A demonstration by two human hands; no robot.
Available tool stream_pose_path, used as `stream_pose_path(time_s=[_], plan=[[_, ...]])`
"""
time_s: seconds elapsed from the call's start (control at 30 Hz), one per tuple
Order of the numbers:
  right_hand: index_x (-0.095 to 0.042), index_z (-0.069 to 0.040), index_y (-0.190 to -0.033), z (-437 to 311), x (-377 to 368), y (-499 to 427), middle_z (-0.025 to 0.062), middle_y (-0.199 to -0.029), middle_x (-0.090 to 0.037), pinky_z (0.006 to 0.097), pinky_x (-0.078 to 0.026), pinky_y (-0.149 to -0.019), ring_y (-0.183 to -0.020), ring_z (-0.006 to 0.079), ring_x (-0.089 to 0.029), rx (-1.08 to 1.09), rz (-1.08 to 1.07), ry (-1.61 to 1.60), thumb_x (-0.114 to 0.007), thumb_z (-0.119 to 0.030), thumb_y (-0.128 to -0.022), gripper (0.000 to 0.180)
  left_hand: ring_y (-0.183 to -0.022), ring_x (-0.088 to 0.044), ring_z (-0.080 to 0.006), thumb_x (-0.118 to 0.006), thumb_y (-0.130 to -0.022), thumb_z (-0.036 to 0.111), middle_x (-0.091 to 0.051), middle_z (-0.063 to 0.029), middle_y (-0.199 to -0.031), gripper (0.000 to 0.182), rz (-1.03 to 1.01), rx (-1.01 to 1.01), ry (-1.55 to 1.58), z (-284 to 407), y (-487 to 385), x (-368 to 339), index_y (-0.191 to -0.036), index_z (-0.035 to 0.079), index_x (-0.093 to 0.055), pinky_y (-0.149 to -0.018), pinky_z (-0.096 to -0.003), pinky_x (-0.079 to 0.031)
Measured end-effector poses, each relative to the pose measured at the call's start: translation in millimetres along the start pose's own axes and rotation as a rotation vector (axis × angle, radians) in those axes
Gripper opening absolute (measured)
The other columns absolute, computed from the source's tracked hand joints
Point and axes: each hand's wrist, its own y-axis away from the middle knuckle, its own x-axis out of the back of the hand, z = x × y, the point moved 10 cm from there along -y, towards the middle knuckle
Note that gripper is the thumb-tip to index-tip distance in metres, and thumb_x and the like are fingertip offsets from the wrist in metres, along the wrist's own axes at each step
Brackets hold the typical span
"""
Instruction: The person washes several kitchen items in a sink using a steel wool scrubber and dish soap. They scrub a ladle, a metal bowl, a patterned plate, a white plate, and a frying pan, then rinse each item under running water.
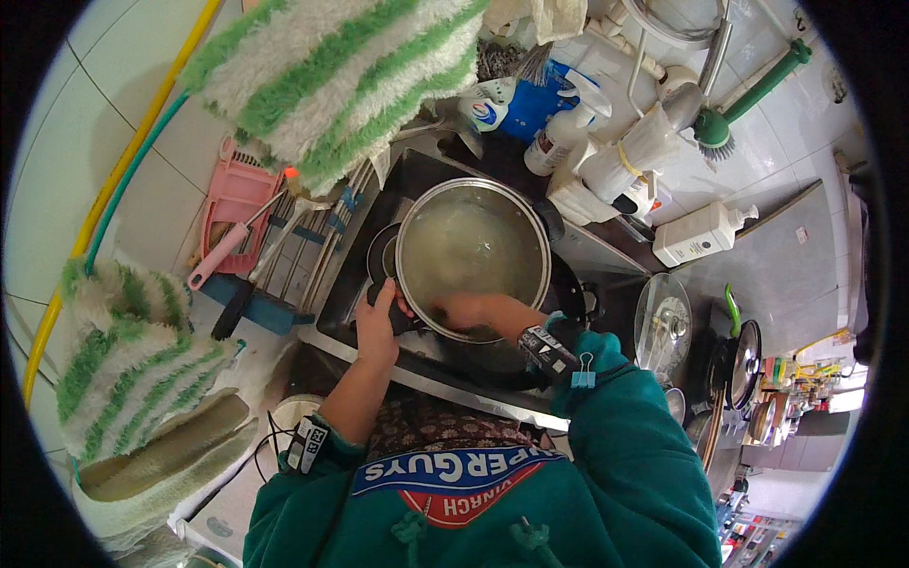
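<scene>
A round metal pot (474, 245) with cloudy water stands in the dark sink (419, 167). My left hand (376, 323) is at the pot's near left side, its fingers around the dark handle. My right hand (469, 312) reaches over the near rim into the water; its fingers are blurred under the surface, and whether they hold anything does not show. Beneath the pot, a black pan (568, 284) shows at the right, and a small round vessel (382, 252) is at the left.
A metal rack (291, 263) with a pink-handled tool (220, 255) lies left of the sink. A white spray bottle (550, 145) stands behind it. To the right are a pump bottle (699, 234), a glass lid (662, 323) and a lidded pan (744, 366). Striped green-and-white cloth (341, 78) hangs at upper left.
</scene>
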Motion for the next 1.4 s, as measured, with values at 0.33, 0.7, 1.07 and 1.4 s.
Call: stream_pose_path(time_s=[0.33,0.7,1.07,1.4], plan=[[-0.060,-0.010,-0.089,15.8,167.7,41.0,0.0087,-0.091,-0.064,0.0341,-0.044,-0.082,-0.091,0.0241,-0.061,-0.210,0.721,0.885,-0.055,-0.013,-0.078,0.013,-0.056,-0.051,-0.0151,-0.057,-0.090,0.020,-0.055,-0.0062,-0.066,0.021,-0.018,-0.015,0.061,3.1,1.9,-3.9,-0.080,0.002,-0.054,-0.054,-0.0290,-0.043],[-0.052,-0.004,-0.117,0.7,20.8,24.3,0.0197,-0.114,-0.057,0.0369,-0.043,-0.090,-0.104,0.0313,-0.057,-0.045,0.047,0.124,-0.057,-0.019,-0.080,0.040,-0.056,-0.048,-0.0149,-0.057,-0.090,0.021,-0.051,-0.0044,-0.063,0.021,-0.010,0.060,0.188,1.4,5.7,-11.4,-0.078,0.004,-0.052,-0.054,-0.0278,-0.041],[-0.053,-0.003,-0.116,17.7,102.1,-14.8,0.0157,-0.114,-0.055,0.0422,-0.046,-0.085,-0.103,0.0298,-0.055,0.000,0.673,0.611,-0.054,-0.015,-0.077,0.041,-0.059,-0.048,-0.0144,-0.055,-0.091,0.030,-0.049,-0.0029,-0.063,0.028,-0.018,0.122,0.155,4.3,-1.8,-10.9,-0.079,0.005,-0.052,-0.057,-0.0268,-0.040],[-0.049,-0.003,-0.123,16.5,9.8,29.4,0.0186,-0.120,-0.055,0.0407,-0.044,-0.090,-0.110,0.0338,-0.053,-0.127,-0.147,0.228,-0.051,-0.023,-0.086,0.042,-0.057,-0.047,-0.0139,-0.057,-0.090,0.030,-0.050,-0.0031,-0.065,0.029,0.004,0.172,0.225,11.8,-15.5,-11.0,-0.080,0.003,-0.053,-0.056,-0.0261,-0.039]])
